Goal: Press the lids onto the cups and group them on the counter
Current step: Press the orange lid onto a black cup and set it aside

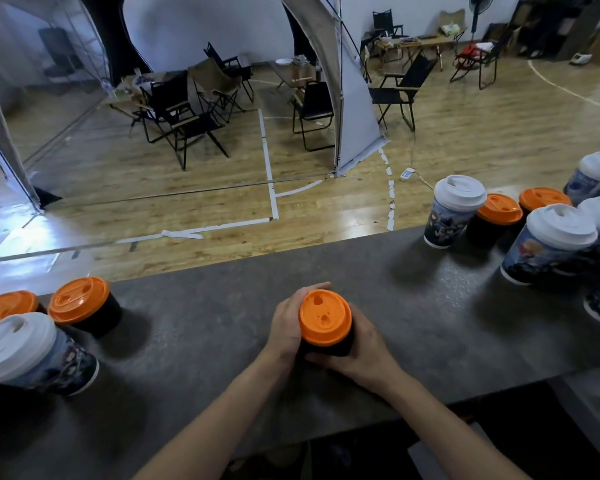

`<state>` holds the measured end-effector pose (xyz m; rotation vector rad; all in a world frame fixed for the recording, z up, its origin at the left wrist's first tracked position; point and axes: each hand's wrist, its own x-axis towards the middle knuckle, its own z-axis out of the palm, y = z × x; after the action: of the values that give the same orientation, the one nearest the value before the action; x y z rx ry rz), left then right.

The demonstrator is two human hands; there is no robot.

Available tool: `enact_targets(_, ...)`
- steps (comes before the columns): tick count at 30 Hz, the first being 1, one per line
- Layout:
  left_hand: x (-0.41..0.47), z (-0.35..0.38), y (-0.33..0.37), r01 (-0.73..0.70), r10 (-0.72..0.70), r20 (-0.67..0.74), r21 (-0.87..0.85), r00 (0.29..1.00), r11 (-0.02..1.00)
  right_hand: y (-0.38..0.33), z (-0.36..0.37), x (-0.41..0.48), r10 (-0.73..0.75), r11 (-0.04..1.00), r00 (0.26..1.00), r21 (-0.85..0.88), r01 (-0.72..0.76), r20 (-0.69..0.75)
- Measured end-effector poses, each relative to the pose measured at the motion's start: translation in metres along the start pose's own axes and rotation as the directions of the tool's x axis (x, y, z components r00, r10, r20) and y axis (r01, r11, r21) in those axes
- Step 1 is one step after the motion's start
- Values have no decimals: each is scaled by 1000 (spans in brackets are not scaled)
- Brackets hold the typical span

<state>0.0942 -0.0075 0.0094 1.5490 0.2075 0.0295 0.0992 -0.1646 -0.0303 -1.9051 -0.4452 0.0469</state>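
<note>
Your left hand (286,325) and right hand (362,356) both curl round the cup (326,349). The left fingers wrap its far side and the right fingers cross its near side. Your bare forearms reach in from below, converging at the wrists.

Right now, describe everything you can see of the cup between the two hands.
The cup is short, with a black wall and an orange, plastic-looking lid on top that has a drinking hole and a small dimple. It stands upright near the middle of the grey counter. The left hand and the right hand wrap round its sides.
</note>
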Motion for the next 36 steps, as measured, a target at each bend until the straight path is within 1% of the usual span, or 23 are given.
enact_targets(2,-5,9,-7,-19,16,-108,-24,994,1000,-1,1,0,15,1000,999,12,-14,-33)
enact_targets(3,-6,11,-9,-5,0,-128,-42,992,999,-2,1,0,17,1000,999,11,-17,-42)
enact_targets(4,-5,11,-7,27,-34,-116,-61,993,998,-2,0,0,14,1000,999,7,-13,-46)
enact_targets(6,1,5,-2,123,-124,-10,-78,992,989,-1,-2,1,3,1000,999,-7,-3,-38)
enact_targets(7,4,1,1,134,-132,39,-55,991,990,-1,-2,1,-3,1000,999,-12,2,-33)
enact_targets(8,5,-1,3,118,-116,58,-29,992,993,-1,-2,1,-6,1000,1000,-12,6,-29)
enact_targets(9,5,-1,3,81,-81,43,-8,996,997,-1,-1,1,-9,1000,1000,-8,8,-27)
enact_targets(11,1,4,-4,18,-19,-43,-23,999,1000,0,2,-1,-5,1000,1000,7,5,-27)
enact_targets(13,-1,10,-13,15,-23,-138,-61,990,998,2,4,-1,1,1000,999,14,-1,-38)
enact_targets(14,-1,11,-16,36,-50,-153,-92,987,995,3,4,-1,4,1000,999,15,-3,-41)
enact_targets(17,1,7,-14,94,-110,-88,-172,990,981,6,3,0,8,1000,999,1,-8,-33)
enact_targets(19,1,5,-16,97,-108,-68,-149,992,984,7,4,0,6,1000,1000,-10,-6,-20)
enact_targets(22,-5,10,-18,52,-72,-135,-143,988,988,8,6,-2,-11,1000,1000,-4,11,-21)
enact_targets(24,-6,13,-20,25,-42,-173,-100,984,995,6,6,-1,-5,1000,1000,3,5,-28)
enact_targets(26,-4,11,-14,27,-40,-146,-90,988,996,4,3,0,4,1000,999,9,-3,-35)
enact_targets(27,-1,8,-12,45,-57,-103,-111,993,993,3,2,0,7,1000,1000,9,-7,-23)
enact_targets(29,6,0,-8,89,-86,36,-79,996,993,3,0,1,6,1000,1000,-11,-6,10)
enact_targets(30,7,-2,-9,78,-75,55,-58,996,995,4,1,0,7,1000,1000,-17,-7,22)
enact_targets(31,7,-1,-11,49,-47,37,-48,998,998,4,1,0,7,1000,1000,-9,-7,21)
enact_targets(33,1,4,-16,-15,13,-46,-34,999,999,1,3,-2,12,1000,1000,22,-12,0)
enact_targets(35,-4,8,-20,-29,22,-113,-58,993,998,-3,4,-2,29,999,999,27,-28,-29)
enact_targets(36,-3,8,-19,-17,12,-107,-54,994,998,-4,4,-2,29,999,999,23,-28,-38)
